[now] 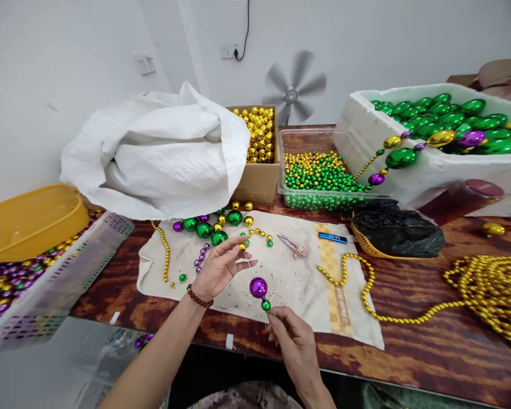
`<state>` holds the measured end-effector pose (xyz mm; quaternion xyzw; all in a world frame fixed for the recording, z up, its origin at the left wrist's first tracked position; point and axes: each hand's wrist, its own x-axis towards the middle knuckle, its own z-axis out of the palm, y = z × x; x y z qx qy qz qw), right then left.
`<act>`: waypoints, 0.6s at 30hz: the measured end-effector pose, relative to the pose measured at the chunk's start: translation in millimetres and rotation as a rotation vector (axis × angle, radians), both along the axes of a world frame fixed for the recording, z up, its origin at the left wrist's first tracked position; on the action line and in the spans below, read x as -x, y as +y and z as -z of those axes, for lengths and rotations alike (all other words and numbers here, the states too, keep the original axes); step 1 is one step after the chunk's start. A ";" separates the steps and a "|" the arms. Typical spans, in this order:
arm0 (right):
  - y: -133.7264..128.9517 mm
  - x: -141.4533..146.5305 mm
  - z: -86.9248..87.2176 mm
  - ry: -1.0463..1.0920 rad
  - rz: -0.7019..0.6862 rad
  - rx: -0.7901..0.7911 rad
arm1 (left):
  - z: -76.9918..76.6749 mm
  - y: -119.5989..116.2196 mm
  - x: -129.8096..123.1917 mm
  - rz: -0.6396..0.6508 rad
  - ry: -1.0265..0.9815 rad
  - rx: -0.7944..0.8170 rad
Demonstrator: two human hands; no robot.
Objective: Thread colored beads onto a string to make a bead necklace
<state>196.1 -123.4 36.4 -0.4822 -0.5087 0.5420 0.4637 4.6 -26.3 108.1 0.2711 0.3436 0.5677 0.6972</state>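
Note:
A thin pale string (248, 263) runs between my two hands, carrying a large shiny purple bead (258, 287) and a small green bead (266, 305) below it. My left hand (221, 266), with a brown bead bracelet at the wrist, pinches a small gold bead (242, 247) at the string's upper end. Just under the green bead, my right hand (293, 343) has thumb and forefinger closed on the string. Loose string ends stick out beside the green bead. Beneath the hands lies a stained cream towel (298, 284) with green beads (204, 230) and small purple beads (198, 262).
Small scissors (293, 245) and a blue cutter (333, 237) lie on the towel. Behind are a white sack (170, 165), a carton (259, 180) of gold beads, a clear bin (315, 200) and a foam box (455, 179). Gold bead strands (489, 295) lie right; a basket (80, 261) stands left.

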 end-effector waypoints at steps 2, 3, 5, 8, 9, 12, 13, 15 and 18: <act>-0.9 -0.3 0.6 0.008 0.002 0.008 | 0.5 0.9 0.7 0.011 0.018 -0.006; -1.4 -0.5 1.1 0.014 0.002 0.015 | 0.7 1.5 1.3 0.018 0.027 -0.008; -2.5 -0.6 2.3 0.031 -0.003 0.035 | 0.8 2.6 3.2 0.024 0.051 -0.016; -2.7 0.5 3.4 0.067 -0.003 0.079 | 0.7 3.2 6.2 0.006 0.108 -0.051; -1.7 1.8 3.3 0.085 0.010 0.092 | 0.8 2.9 6.2 -0.002 0.126 -0.058; 5.2 10.9 1.5 0.156 0.069 0.106 | 3.0 -0.8 -1.0 -0.003 0.104 -0.017; 8.6 15.5 0.6 0.181 0.089 0.098 | 4.4 -2.7 -6.2 0.000 0.062 0.020; 16.1 25.6 -1.5 0.214 0.112 0.066 | 7.9 -6.6 -19.7 0.006 -0.049 0.112; 26.4 33.9 -5.6 0.198 0.071 0.016 | 11.8 -10.5 -39.9 -0.041 -0.142 0.224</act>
